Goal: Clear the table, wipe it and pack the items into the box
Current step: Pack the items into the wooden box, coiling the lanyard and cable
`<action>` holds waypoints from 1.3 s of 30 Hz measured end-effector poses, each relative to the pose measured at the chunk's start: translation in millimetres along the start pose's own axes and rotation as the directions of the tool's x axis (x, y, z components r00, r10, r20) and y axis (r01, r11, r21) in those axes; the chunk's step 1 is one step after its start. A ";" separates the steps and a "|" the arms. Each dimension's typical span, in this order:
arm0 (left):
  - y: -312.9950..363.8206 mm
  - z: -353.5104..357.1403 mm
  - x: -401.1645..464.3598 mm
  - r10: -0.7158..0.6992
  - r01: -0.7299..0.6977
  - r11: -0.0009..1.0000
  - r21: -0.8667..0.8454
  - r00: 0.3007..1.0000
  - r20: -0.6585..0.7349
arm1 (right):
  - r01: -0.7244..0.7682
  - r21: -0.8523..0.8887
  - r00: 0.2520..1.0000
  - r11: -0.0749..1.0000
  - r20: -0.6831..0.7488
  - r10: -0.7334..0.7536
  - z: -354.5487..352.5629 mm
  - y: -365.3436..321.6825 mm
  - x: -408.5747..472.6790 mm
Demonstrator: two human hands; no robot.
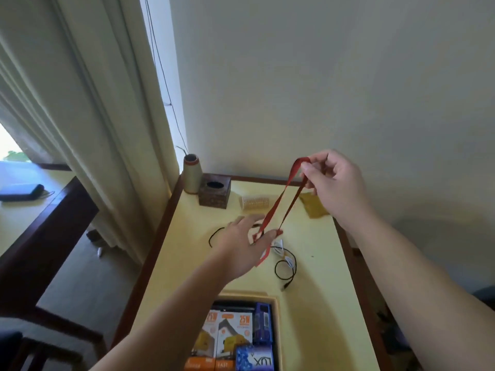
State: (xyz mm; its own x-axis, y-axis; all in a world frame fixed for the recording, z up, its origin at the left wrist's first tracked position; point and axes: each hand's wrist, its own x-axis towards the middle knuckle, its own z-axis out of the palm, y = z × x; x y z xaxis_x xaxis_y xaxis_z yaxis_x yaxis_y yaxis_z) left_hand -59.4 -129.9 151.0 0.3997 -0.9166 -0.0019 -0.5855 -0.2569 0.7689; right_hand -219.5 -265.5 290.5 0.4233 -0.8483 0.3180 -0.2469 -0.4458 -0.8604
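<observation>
A red ribbon [278, 202] stretches taut above the yellow table [318, 263]. My right hand [332, 180] pinches its upper loop, raised near the wall. My left hand [241, 245] holds the lower end, fingers spread, with the ribbon wrapped around them and a tail hanging down. Below, at the table's near edge, an open box [276, 301] holds orange charger packs [233, 333], a blue pack [263, 325] and a blue soap box [254, 357]. A black cable [285, 269] with white tags lies on the table under the ribbon.
At the table's back stand a beige cone of thread [191, 174], a dark brown square holder [215, 194], a pale ribbed roll [254, 202] and a yellow cloth [313, 207]. Another black cord [214, 235] lies left. Curtain [107, 129] and dark wood furniture stand left.
</observation>
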 end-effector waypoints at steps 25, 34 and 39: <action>89.1 -82.6 35.0 -0.040 0.023 0.750 -0.661 0.999 -0.011 | -0.321 0.005 0.897 0.947 0.323 0.302 43.6 30.1 -67.7; 56.9 -67.0 47.5 -0.233 0.113 0.773 -0.625 0.966 -0.114 | -0.439 0.060 0.858 0.896 0.325 0.399 50.3 56.7 -60.3; 30.1 -63.9 49.8 -0.347 0.218 0.812 -0.541 0.926 -0.148 | -0.446 0.004 0.832 0.895 0.371 0.413 23.6 52.0 -27.5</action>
State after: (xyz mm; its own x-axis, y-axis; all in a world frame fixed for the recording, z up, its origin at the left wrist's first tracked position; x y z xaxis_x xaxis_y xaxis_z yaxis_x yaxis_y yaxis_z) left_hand -12.0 -163.7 214.9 0.6780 -0.7142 -0.1739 -0.0065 -0.2425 0.9701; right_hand -223.3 -258.6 227.5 0.5738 -0.7835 -0.2386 -0.4060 -0.0192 -0.9137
